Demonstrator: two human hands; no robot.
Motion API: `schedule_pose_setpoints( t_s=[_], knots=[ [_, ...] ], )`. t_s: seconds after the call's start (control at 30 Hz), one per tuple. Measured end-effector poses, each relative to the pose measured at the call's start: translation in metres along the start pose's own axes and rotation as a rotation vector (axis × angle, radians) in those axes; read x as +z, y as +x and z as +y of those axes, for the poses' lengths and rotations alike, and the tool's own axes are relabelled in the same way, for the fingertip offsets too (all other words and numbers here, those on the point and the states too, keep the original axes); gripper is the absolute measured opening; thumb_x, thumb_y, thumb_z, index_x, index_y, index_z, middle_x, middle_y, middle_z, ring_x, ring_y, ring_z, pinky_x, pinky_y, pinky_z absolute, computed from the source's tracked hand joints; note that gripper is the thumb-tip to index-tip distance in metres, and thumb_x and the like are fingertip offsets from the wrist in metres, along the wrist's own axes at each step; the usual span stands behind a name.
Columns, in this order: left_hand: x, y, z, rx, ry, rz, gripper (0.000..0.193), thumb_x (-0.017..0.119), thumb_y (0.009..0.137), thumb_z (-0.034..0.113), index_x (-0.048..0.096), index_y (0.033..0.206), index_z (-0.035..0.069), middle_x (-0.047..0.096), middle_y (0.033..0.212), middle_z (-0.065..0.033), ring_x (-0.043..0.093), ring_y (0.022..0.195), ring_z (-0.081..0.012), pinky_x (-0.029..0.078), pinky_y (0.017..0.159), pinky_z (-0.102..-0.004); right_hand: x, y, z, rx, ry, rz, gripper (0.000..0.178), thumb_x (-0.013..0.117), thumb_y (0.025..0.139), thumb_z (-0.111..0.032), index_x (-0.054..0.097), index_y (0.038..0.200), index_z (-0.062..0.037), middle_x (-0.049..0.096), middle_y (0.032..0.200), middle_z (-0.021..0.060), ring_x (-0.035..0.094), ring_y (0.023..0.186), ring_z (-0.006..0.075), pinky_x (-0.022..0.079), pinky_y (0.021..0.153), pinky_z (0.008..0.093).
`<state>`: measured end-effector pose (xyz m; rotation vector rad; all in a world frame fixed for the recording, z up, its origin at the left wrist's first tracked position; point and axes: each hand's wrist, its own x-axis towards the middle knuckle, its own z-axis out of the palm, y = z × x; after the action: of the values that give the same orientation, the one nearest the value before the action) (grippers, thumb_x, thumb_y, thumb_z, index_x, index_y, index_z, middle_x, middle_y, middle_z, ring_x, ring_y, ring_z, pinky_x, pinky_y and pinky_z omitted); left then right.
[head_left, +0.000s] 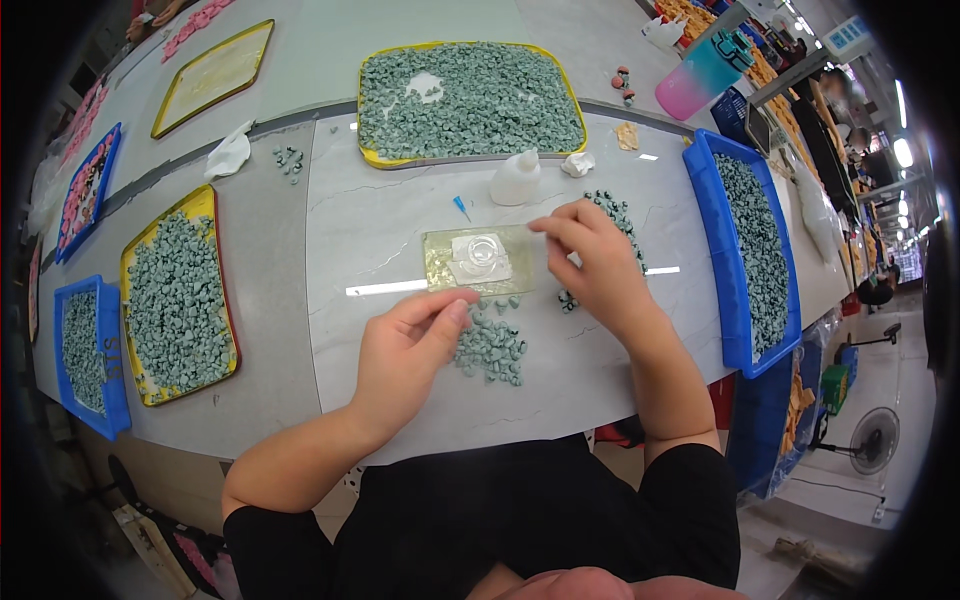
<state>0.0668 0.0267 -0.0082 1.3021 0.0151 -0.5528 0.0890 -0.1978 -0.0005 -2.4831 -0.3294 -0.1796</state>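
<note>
A flat translucent yellowish plate (437,262) lies on the table before me, with a clear round piece (484,257) on a white patch at its middle. My left hand (408,338) is at the plate's near edge, thumb and forefinger pinched together; whatever they hold is too small to make out. Beyond the plate's right edge, my right hand (597,262) has its fingers curled in a pinch, its tips near the upper right corner; any small thing there cannot be made out. Just below the plate lies a loose pile of small grey-green pieces (492,347), close to my left fingertips.
A white squeeze bottle (516,180) and a blue dispensing tip (461,207) are beyond the plate. More green pieces fill a yellow-rimmed tray (470,100) at the back, another tray (180,300) at left, and blue bins (708,250) on both sides. A pink-and-teal drinking bottle (703,75) stands far right.
</note>
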Motion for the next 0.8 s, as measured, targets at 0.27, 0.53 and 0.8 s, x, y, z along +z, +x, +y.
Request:
schedule_pose_setpoints(
  t_s=[0.27, 0.53, 0.8],
  knots=[
    [0.004, -0.002, -0.002, -0.124, -0.044, -0.219, 0.027, 0.051, 0.094, 0.020, 0.062, 0.105, -0.003, 0.056, 0.078, -0.0015, 0.045, 0.065, -0.0079, 0.038, 0.059, -0.0214, 0.015, -0.023, -0.040, -0.211, 0.354, -0.010, 0.028, 0.060, 0.078, 0.005, 0.062, 0.105, -0.0032, 0.061, 0.112, 0.0104, 0.059, 0.105, 0.0254, 0.050, 0.082, 0.0292],
    [0.013, -0.004, 0.000, -0.129, -0.288, -0.241, 0.028, 0.049, 0.095, 0.021, 0.061, 0.107, -0.002, 0.057, 0.081, -0.0008, 0.045, 0.068, -0.0071, 0.037, 0.062, -0.0210, 0.009, -0.023, -0.036, -0.342, 0.360, 0.095, 0.031, 0.065, 0.073, 0.002, 0.065, 0.103, -0.0037, 0.061, 0.106, 0.0101, 0.057, 0.097, 0.0279, 0.046, 0.083, 0.0356],
    [0.009, -0.003, -0.001, -0.104, -0.306, -0.162, 0.028, 0.055, 0.092, 0.015, 0.058, 0.114, -0.002, 0.059, 0.085, -0.0013, 0.045, 0.068, -0.0053, 0.038, 0.061, -0.0205, 0.004, -0.022, -0.040, -0.445, 0.172, 0.151, 0.034, 0.068, 0.066, 0.003, 0.066, 0.099, -0.0027, 0.059, 0.097, 0.0086, 0.055, 0.085, 0.0245, 0.046, 0.074, 0.0341]
  ],
)
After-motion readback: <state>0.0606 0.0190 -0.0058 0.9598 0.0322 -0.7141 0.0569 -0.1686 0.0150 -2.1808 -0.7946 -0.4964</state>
